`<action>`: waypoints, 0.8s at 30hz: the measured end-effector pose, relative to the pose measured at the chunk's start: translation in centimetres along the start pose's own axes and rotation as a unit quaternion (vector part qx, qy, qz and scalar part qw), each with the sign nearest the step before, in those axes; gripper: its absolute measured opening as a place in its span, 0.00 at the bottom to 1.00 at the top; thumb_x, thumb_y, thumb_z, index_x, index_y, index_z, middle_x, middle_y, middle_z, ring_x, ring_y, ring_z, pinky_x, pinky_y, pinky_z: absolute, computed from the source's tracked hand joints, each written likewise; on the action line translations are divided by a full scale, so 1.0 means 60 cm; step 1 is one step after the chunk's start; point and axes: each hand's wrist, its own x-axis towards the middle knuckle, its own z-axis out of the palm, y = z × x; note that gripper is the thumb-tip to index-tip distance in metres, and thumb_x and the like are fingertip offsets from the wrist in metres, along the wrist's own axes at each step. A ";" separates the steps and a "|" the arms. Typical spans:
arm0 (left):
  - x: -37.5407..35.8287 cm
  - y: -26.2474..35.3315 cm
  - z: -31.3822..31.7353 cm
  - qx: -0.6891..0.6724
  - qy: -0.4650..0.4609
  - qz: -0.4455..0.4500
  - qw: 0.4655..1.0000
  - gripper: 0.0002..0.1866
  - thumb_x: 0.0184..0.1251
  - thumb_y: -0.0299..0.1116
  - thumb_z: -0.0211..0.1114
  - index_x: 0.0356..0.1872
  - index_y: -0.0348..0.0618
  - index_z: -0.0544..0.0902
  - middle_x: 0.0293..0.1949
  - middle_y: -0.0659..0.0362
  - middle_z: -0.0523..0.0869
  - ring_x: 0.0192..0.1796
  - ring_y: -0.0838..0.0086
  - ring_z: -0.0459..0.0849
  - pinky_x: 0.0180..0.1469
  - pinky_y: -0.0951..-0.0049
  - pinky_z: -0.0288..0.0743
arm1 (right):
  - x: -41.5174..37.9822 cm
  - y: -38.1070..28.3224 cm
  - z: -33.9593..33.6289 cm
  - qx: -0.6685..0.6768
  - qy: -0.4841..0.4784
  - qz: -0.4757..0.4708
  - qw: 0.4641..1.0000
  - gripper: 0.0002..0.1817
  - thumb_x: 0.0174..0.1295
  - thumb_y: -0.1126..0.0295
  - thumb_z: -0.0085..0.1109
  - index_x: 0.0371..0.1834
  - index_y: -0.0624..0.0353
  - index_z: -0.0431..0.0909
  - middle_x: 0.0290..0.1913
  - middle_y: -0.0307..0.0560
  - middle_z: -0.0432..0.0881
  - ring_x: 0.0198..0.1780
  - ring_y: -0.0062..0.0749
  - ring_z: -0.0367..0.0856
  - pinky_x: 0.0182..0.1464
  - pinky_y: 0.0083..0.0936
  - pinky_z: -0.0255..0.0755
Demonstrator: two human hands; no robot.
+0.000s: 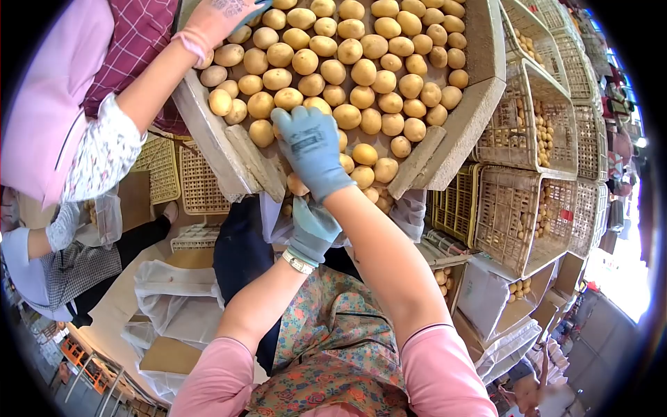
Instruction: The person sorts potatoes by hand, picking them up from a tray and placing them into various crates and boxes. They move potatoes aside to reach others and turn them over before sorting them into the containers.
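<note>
A grey funnel-shaped trough (472,111) is packed with several yellow potatoes (361,69) and narrows to a mouth near me. My right hand (311,149), in a blue-grey glove, lies palm down on the potatoes at that mouth, with the fingers spread over them. My left hand (313,229), gloved the same and with a watch on the wrist, sits just under the mouth beside a clear plastic bag (274,215). My right forearm partly covers it, so its grip is hidden.
A co-worker's hand (219,17) reaches into the trough's far left corner. Another person (48,264) crouches at the left. Wire crates (528,208) holding potatoes stack at the right. Bag-lined cardboard boxes (174,299) stand on the floor below.
</note>
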 end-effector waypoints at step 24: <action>0.019 -0.028 0.058 0.310 0.040 0.083 0.946 0.39 0.80 0.61 0.51 0.86 0.56 0.59 0.84 0.52 0.62 0.85 0.49 0.61 0.81 0.27 0.55 | -0.514 0.182 -0.091 0.855 0.051 0.421 0.298 0.25 0.80 0.45 0.56 0.62 0.55 0.79 0.48 0.44 0.87 0.34 0.24 0.80 0.34 0.20 0.76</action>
